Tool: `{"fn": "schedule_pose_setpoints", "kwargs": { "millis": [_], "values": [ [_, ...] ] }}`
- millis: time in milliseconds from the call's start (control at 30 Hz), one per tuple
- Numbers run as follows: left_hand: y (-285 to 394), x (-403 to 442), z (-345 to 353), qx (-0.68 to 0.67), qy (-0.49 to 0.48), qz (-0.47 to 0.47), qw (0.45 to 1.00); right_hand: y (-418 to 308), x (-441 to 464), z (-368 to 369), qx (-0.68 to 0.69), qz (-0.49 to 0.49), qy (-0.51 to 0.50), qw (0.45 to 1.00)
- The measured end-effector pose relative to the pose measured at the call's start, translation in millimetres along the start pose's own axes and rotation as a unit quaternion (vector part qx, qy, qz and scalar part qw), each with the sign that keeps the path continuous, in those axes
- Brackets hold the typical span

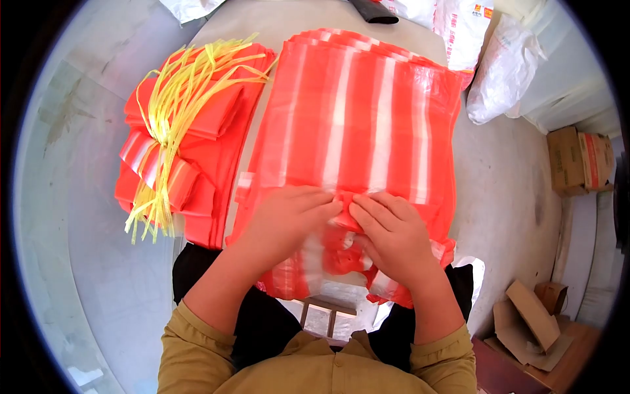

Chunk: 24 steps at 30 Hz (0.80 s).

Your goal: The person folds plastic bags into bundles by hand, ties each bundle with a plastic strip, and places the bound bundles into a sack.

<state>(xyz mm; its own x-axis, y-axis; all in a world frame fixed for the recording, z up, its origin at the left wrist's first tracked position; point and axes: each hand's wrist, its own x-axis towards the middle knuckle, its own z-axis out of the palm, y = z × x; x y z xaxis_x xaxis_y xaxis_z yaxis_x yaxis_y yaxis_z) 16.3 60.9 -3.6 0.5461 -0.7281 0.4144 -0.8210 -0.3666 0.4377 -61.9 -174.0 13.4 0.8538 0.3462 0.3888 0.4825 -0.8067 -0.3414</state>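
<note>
A thick stack of red plastic bags with white stripes (pixel 357 118) lies flat in front of me. At its near edge, my left hand (pixel 295 217) and my right hand (pixel 390 226) meet, fingertips almost touching, and both pinch the gathered red plastic. Below my hands the near ends of the bags hang crumpled towards my lap. Left of the stack, folded red bags (pixel 226 157) lie in a pile, with a bundle of yellow ties (pixel 167 125) across them, bound near its middle.
White sacks (pixel 462 29) and a clear plastic bag (pixel 505 69) are at the back right. Cardboard boxes (pixel 567 161) stand on the far right, and an opened carton (pixel 531 322) lies at the lower right. A dark object (pixel 374 11) is at the top.
</note>
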Motion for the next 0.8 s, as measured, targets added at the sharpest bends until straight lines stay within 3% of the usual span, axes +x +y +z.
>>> {"fn": "schedule_pose_setpoints", "kwargs": {
  "millis": [233,333,500,700,800],
  "values": [
    [1.2,4.4,-1.5,0.001,0.015,0.004,1.000,-0.2,-2.7,0.7,-0.042,0.037,0.024,0.998],
    [1.7,4.0,-1.1,0.002,0.014,0.000,1.000,3.2,-2.2,1.4,-0.076,-0.041,0.067,0.994],
    [-0.6,3.3,-0.3,-0.013,0.013,0.007,1.000,3.2,-2.3,3.7,-0.056,-0.022,0.013,0.998],
    [6.7,3.2,-15.6,0.096,-0.009,0.006,0.995,8.2,-3.5,4.8,-0.047,0.009,-0.006,0.999],
    [-1.9,-4.8,-25.7,0.081,-0.024,-0.044,0.995,6.1,-2.6,-3.3,-0.048,0.029,-0.026,0.998]
  ]
}}
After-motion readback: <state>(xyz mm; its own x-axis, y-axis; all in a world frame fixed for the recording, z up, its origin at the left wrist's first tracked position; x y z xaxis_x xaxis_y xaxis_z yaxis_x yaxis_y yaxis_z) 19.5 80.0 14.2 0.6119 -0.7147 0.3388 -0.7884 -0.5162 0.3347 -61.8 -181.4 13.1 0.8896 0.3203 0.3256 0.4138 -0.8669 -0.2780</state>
